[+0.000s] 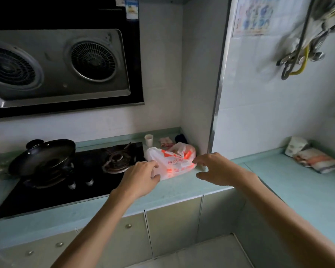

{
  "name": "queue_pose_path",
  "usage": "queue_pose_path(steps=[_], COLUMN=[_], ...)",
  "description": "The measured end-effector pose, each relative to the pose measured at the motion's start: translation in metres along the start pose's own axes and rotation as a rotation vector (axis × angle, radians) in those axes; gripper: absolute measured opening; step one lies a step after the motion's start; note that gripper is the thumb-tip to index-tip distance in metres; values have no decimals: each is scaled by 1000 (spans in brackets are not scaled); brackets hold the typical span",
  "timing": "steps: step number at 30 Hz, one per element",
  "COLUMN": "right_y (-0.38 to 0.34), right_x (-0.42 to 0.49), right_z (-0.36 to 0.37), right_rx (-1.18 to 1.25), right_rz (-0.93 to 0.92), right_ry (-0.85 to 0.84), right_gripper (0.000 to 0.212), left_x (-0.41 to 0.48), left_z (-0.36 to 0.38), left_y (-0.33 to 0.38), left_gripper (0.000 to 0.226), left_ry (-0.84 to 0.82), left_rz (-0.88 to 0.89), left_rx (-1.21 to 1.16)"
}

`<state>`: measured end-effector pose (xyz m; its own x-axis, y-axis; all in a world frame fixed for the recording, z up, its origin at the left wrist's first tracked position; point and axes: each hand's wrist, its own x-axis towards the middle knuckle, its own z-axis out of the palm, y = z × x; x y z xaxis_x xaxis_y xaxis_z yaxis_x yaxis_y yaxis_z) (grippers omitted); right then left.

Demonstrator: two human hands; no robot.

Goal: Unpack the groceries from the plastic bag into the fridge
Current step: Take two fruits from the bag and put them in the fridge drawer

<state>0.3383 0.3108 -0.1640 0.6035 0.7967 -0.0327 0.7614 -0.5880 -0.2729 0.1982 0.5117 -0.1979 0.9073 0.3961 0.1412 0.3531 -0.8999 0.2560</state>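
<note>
A white plastic bag (172,161) with orange print lies on the pale green counter (182,188), in the corner right of the hob. It is bulging and its contents are hidden. My left hand (141,176) touches the bag's left side with the fingers curled against the plastic. My right hand (215,169) hovers at the bag's right edge, fingers spread, fingertips near the plastic. No fridge is in view.
A black gas hob (85,176) with a dark wok (45,157) sits left of the bag. Behind the bag stand a small white cup (149,140) and small packets (165,142). Folded cloths (313,159) lie on the right counter. A range hood (66,60) hangs above the hob.
</note>
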Motion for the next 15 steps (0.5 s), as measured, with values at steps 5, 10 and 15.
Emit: queue_pose_path(steps=[5,10,15], right_y=[27,61,99], right_x=[87,168,257], right_z=[3,19,44], right_rx=[34,57,67], right_rz=[-13,-17,-48], right_ry=[-26,-68,-136], right_gripper=[40,31,30], left_x=[86,157,235], left_z=[21,51,100], left_y=[-22,-34,-48], left_gripper=[34,35,30], left_ry=[-34,-110,-76], left_rz=[21,9,-22], left_rx=[-2,-21,-44])
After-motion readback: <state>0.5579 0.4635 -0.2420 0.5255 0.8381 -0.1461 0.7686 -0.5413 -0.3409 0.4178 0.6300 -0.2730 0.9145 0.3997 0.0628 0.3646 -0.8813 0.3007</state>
